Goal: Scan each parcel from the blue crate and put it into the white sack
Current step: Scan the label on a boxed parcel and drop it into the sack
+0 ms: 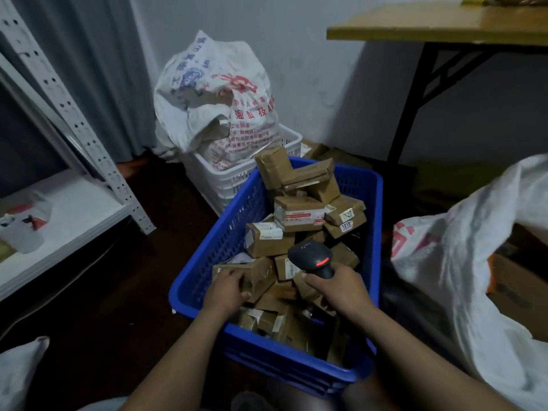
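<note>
Far left, a white slotted shelf rack with a few blurred small items on its board. Further in, against the wall, a printed white bag stuffed full, standing in a white crate. Centre, the blue crate on the dark floor, heaped with brown taped parcels, several with white labels up. At the near-left side of the heap, the left hand, palm down, fingers curled over a brown parcel and gripping it, that parcel lying inside the crate among the others. Just right of it, the right hand, wrapped round the handle of a black scanner, head pointing away over the heap, red light lit on its back. Right of the crate, the white sack, crumpled and slumped, touching neither hand. Upper right, a wooden-topped table on black legs.
</note>
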